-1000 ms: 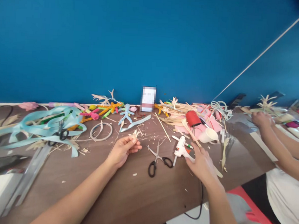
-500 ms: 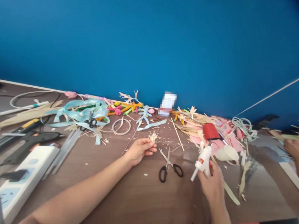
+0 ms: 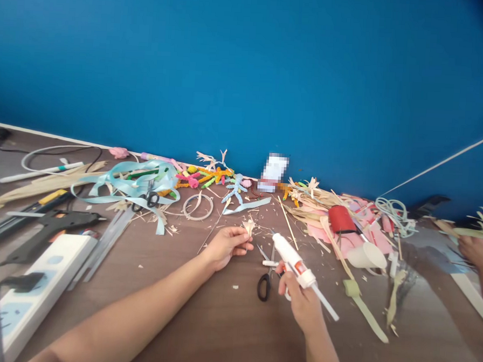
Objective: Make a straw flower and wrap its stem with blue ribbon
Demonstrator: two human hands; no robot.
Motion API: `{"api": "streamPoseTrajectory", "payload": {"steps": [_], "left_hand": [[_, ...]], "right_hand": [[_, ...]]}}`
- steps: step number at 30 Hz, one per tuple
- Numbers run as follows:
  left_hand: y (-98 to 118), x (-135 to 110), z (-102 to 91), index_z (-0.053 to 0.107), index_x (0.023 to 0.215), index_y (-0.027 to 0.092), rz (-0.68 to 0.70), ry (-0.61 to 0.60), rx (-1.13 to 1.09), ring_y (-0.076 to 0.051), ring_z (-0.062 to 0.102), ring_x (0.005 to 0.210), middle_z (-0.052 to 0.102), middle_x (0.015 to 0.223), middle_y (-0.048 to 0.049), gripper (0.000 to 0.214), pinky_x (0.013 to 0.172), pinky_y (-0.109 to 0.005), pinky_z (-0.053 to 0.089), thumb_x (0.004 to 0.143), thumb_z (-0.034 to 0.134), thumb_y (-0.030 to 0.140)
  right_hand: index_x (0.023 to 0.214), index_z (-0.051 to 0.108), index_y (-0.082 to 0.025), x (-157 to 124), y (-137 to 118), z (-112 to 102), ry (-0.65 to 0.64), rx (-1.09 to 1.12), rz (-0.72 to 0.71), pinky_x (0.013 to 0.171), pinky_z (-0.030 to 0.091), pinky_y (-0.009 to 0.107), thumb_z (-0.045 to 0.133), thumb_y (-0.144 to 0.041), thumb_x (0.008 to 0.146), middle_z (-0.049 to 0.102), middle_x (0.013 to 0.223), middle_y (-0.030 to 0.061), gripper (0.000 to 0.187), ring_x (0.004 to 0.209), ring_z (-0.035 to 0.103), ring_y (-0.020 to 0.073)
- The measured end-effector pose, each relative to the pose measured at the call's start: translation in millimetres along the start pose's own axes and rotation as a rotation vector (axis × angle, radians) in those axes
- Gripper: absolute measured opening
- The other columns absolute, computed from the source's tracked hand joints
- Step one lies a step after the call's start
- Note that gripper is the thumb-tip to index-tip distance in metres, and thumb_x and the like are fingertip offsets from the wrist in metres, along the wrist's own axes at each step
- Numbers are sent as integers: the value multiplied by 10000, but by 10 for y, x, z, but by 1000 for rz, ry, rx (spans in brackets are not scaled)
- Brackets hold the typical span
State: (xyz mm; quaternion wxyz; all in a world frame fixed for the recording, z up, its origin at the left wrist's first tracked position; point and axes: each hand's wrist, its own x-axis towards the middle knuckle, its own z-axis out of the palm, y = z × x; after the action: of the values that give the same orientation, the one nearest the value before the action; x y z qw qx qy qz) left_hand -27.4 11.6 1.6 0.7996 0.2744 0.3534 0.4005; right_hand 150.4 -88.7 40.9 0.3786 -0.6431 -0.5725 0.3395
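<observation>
Swung leftward, the white glue gun gripped by the right hand now slants up-left, just short of the pale flower-like piece pinched in the left hand.

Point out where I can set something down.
Likeliest is the near tabletop between the left forearm and right hand, nearer than the scissors. Another mostly bare patch lies between the clear strips and that forearm. Crowded: along the wall, from the blue ribbon to the red cylinder.
</observation>
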Motion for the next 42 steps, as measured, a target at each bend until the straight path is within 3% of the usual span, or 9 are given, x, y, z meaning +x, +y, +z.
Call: {"api": "streamPoseTrajectory", "payload": {"steps": [5,14,23,42], "left_hand": [[15,-12,18,603,703,101,2,7,9,-96,606,554,598,689,-34,207,414,-132,447,589,718,229],[33,-13,27,590,691,94,-18,4,44,-79,598,539,590,688,-24,171,407,-122,436,617,698,205],[24,1,9,597,705,91,-26,-1,47,-76,600,535,584,683,-18,118,396,-110,437,652,667,170],[16,14,-3,606,708,89,-31,-11,29,-78,601,537,600,687,-29,120,398,-111,443,649,672,169]], "right_hand": [[826,574,-163,7,-71,160,-67,-1,-20,497,423,256,469,-438,789,555,622,37,297,489,492,136],[776,521,-158,43,-8,183,-83,-42,-89,496,406,227,431,-404,819,469,515,-18,265,481,462,119],[804,533,-161,63,14,210,-68,-104,-111,501,408,220,443,-385,815,524,645,10,242,507,467,109],[759,502,-177,67,-90,125,-117,-244,-187,555,384,221,442,-335,818,502,645,-2,179,579,463,124]]}}
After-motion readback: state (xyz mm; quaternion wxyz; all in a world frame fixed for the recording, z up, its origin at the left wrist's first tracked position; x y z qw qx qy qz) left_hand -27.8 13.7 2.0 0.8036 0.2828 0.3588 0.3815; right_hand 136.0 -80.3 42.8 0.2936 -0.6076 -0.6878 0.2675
